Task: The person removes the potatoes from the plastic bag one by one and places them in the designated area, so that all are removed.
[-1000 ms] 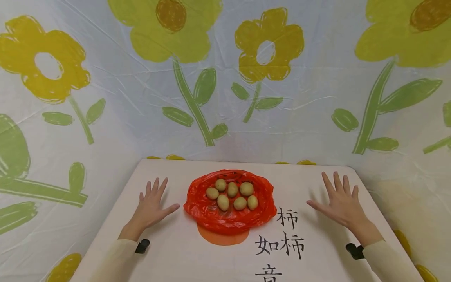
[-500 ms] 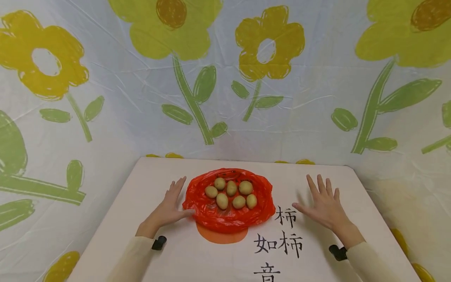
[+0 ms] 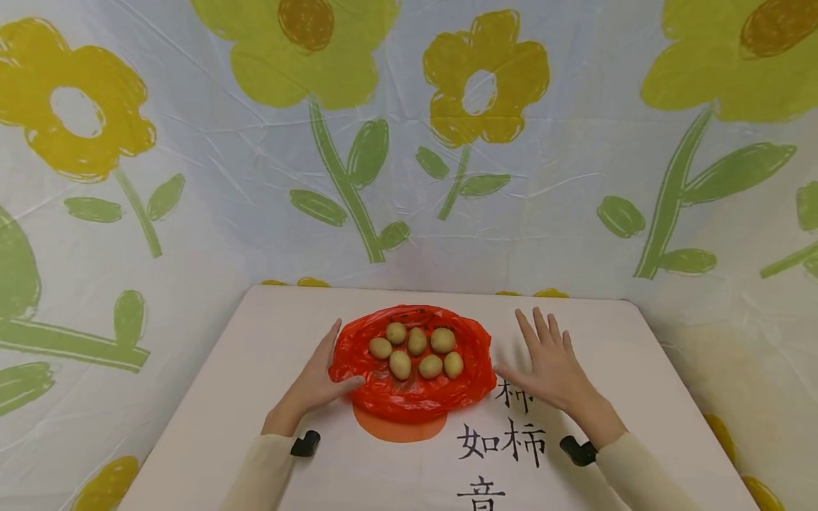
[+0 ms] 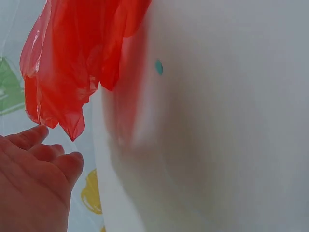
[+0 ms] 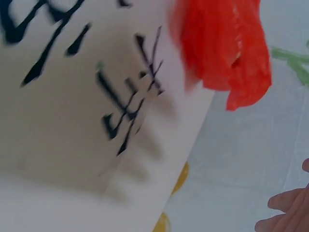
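Observation:
A crumpled red plastic bag (image 3: 409, 403) lies spread open on the table, and several small potato-like, yellowish-brown round things (image 3: 400, 365) rest on it. My left hand (image 3: 317, 378) is at the bag's left edge, its thumb over the near rim and its fingers along the side. In the left wrist view, the fingertips (image 4: 72, 162) are right at the hanging edge of the red plastic. Off to the bag's right, my right hand (image 3: 554, 372) has its fingers spread, with the thumb tip close to the rim. The right wrist view shows those fingers (image 5: 285, 200) apart from the plastic.
The white table (image 3: 243, 369) bears black printed characters (image 3: 479, 441) and an orange patch (image 3: 402, 428) just in front of the bag. Flower-patterned cloth (image 3: 255, 213) surrounds the table at the back and sides. Each wrist wears a small black camera (image 3: 307, 443).
Both hands have moved inward toward the bag. The left has gone from beside it to its edge, while the right has come leftward, close to the rim. The bag stays in place.

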A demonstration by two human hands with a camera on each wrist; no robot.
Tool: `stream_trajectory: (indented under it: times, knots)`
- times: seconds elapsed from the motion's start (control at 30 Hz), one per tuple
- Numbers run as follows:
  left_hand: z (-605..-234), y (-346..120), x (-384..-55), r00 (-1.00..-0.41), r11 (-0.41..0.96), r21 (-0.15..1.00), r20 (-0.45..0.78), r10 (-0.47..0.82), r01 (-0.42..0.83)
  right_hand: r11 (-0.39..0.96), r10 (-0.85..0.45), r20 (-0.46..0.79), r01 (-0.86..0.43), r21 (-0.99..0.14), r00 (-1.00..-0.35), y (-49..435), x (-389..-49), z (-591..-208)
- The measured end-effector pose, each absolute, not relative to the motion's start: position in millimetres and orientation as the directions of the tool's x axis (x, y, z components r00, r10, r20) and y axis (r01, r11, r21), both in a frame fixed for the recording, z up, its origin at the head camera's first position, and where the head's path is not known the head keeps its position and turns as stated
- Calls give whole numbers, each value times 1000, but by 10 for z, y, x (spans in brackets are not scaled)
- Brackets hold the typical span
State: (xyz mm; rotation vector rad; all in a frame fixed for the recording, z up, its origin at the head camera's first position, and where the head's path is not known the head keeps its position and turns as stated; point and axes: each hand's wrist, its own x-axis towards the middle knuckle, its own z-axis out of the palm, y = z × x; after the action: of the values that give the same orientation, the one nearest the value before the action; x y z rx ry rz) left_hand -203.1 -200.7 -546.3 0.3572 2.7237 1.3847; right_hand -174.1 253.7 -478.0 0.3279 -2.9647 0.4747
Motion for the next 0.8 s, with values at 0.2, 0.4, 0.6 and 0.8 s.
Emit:
stream_trajectory:
  times: [0.2, 0.4, 0.6, 0.8]
  knots:
    - [-5485, -1971, -2013, -974, 522, 838, 41, 223, 155, 911, -226, 173, -271, -309, -959, 2309, -1747, -4711]
    - [-5490, -1934, -2017, -976, 500, 855, 31, 216, 138, 894, -250, 177, -297, -337, -952, 2124, -1755, -4663]
    - [-5514, -1922, -2034, -973, 481, 866, 28, 228, 137, 877, -276, 189, -327, -352, -942, 1984, -1758, -4646]
    - [-5563, -1941, -2071, -971, 492, 860, 16, 240, 136, 856, -290, 188, -343, -387, -938, 1871, -1768, -4642]
